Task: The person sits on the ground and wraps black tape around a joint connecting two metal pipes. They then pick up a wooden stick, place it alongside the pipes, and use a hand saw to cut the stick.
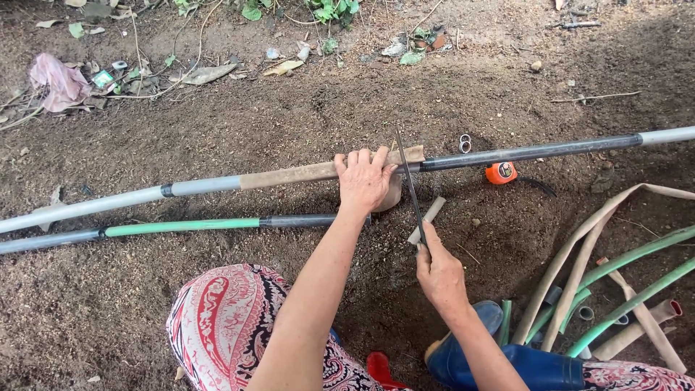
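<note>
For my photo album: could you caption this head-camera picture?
Left hand steadies a long pipe on bare soil while the right hand draws a hacksaw blade across it.

The scene was outdoors, on bare brown soil that filled nearly the whole frame, loose and crumbly, scattered with small twigs. Along the top edge lay dry leaves, scraps of litter and a few green weeds. A crumpled pink rag sat at the upper left. Daylight was soft and even, brighter toward the upper right, where the ground looked paler.
</note>
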